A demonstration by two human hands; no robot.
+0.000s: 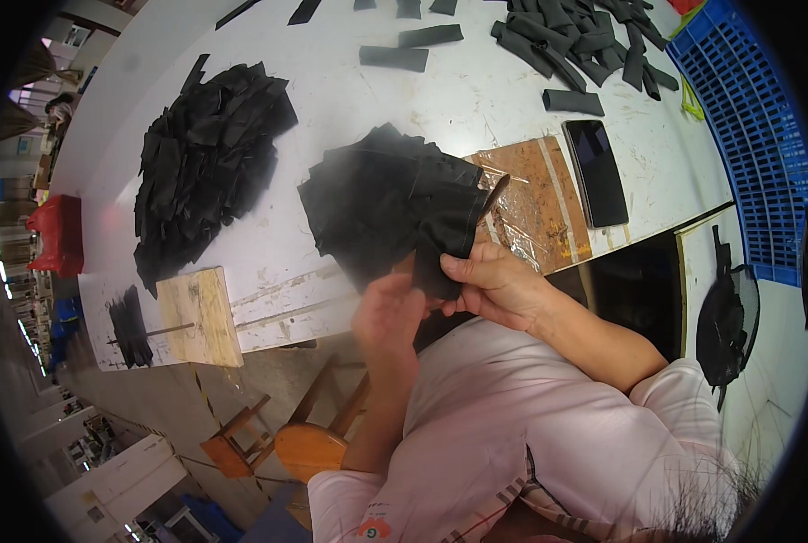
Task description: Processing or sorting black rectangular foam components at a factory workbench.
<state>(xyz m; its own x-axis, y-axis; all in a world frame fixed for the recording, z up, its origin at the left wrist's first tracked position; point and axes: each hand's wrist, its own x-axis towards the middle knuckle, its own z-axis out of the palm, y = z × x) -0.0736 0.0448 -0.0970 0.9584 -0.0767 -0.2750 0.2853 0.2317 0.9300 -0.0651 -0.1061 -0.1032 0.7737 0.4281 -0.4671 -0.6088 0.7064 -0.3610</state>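
A black fabric piece (438,276) is pinched in my right hand (499,285), with the thumb on top and the fingers curled beneath it. Close by on its left is my left hand (390,312), smeared by motion; whether its fingers grip the cloth I cannot tell. Just beyond both hands, a spread heap of black fabric pieces (377,195) lies at the table's near edge. Part of that heap overlaps a brown board (544,204) crossed with clear tape.
A larger pile of black fabric strips (209,163) covers the table's left side. A wooden block (200,317) with a thin rod sits at the near left edge. Right of the board lies a phone (597,172). Dark grey folded strips (576,41) and a blue crate (739,118) stand farther right.
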